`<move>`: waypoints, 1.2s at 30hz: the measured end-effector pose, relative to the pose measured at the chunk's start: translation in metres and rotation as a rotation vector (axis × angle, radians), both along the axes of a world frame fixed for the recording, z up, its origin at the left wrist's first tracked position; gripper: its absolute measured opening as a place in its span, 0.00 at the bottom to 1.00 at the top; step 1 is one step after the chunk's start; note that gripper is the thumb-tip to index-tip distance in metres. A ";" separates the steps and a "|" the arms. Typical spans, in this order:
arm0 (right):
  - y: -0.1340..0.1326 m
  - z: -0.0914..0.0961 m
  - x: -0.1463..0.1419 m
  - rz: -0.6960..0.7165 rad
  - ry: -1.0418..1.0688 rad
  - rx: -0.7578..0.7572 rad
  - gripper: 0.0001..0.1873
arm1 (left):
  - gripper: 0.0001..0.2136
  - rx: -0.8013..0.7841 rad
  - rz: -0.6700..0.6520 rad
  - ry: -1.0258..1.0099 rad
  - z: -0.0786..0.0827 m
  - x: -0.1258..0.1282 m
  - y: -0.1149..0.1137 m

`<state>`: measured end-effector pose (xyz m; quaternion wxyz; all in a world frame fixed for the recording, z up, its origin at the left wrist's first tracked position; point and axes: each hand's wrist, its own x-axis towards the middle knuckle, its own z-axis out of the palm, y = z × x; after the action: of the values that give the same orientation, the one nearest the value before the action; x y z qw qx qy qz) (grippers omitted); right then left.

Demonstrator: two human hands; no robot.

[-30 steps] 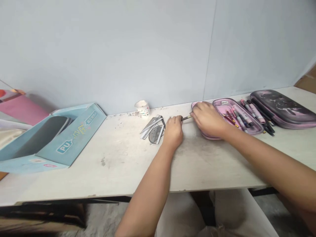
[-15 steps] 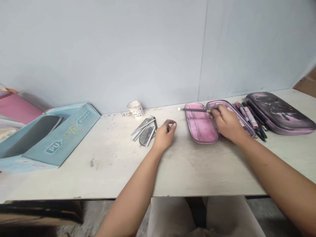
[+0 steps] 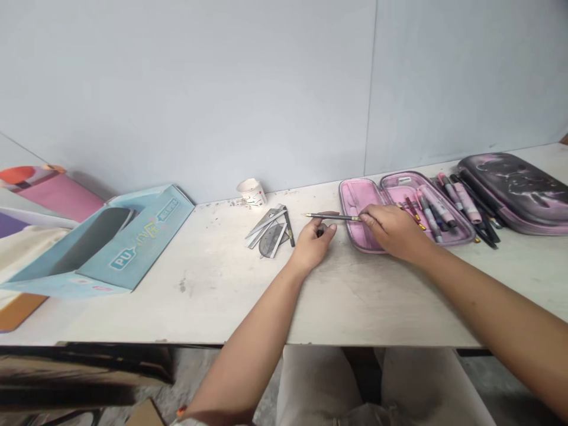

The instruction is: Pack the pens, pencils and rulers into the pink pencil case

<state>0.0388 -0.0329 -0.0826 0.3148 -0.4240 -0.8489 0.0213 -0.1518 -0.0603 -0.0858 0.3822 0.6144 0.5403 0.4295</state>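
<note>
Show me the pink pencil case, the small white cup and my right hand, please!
Open pink pencil case [image 3: 355, 198]: head view, on the pink lining of its left half.
Small white cup [image 3: 252, 193]: head view, on its side wall.
Bare right hand [image 3: 393, 232]: head view, on the back of the hand.

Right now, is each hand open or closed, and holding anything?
Left hand: half-curled beside a small dark object; cannot tell if gripped.
Right hand: closed, holding a slim dark pen with a gold tip.

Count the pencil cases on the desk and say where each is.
2. An open pink pencil case lies under the right hand, which holds a slim pen; a closed dark purple pencil case lies farther right. More may be hidden.
</note>
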 end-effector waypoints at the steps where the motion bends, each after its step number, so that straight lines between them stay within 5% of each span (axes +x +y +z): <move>1: 0.000 0.000 0.000 0.005 0.000 0.003 0.15 | 0.11 0.006 0.008 0.003 0.001 0.000 0.000; 5: 0.003 0.000 0.003 0.024 0.118 0.030 0.12 | 0.15 0.019 -0.013 -0.007 0.003 0.000 0.000; 12: 0.010 0.008 0.018 -0.094 0.263 0.119 0.09 | 0.37 0.055 0.023 -0.104 0.005 -0.016 0.005; 21: 0.008 0.004 0.015 -0.077 0.168 0.118 0.11 | 0.41 0.130 -0.028 0.243 0.007 -0.014 -0.002; 28: 0.003 -0.001 0.002 -0.035 0.101 0.107 0.13 | 0.41 0.348 -0.181 0.454 0.009 -0.006 -0.009; 32: 0.006 0.004 0.008 -0.087 0.208 0.114 0.12 | 0.32 0.473 -0.014 0.398 0.013 -0.008 -0.007; 36: 0.008 0.008 0.013 -0.128 0.306 0.104 0.10 | 0.21 0.402 0.240 0.448 0.012 -0.013 -0.001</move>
<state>0.0517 -0.0247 -0.0751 0.4626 -0.4519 -0.7624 0.0216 -0.1650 -0.0612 -0.0740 0.0716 0.6887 0.5840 0.4237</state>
